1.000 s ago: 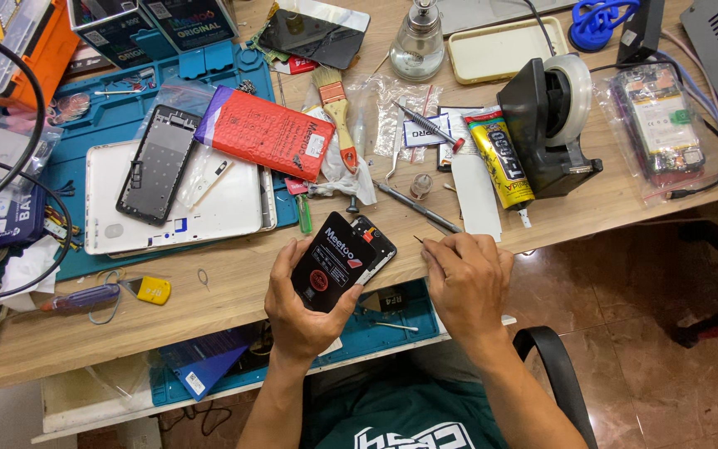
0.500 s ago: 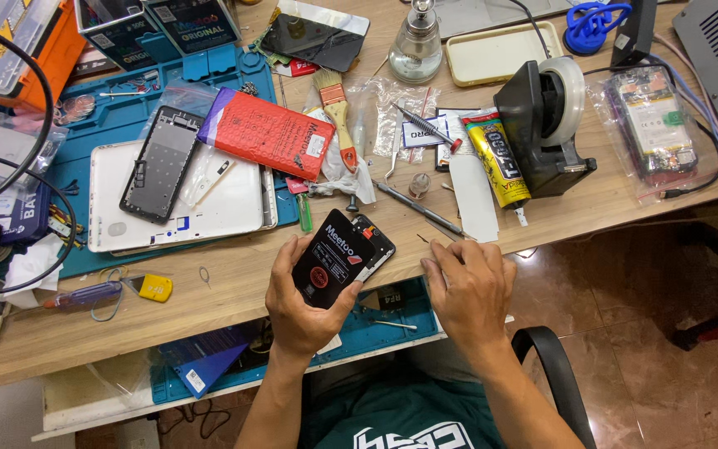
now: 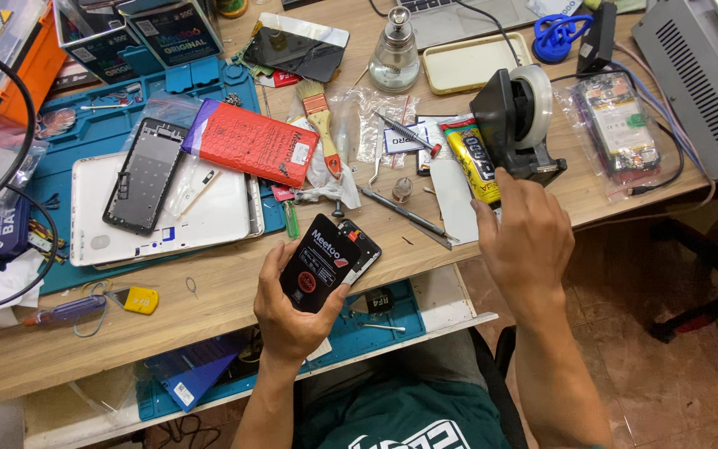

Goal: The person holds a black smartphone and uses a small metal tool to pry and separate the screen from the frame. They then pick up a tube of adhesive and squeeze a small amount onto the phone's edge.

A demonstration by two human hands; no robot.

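Gripping a black phone (image 3: 359,249) with a black battery (image 3: 319,263) laid on its back, the left hand (image 3: 292,320) is closing around both at the tabletop's (image 3: 209,312) near edge. The right hand (image 3: 521,237) is reaching, fingers loosely curled and empty, toward the black tape dispenser (image 3: 515,120) near the right edge; pulling tape looks like the step in hand, calling for a pinch on the tape end.
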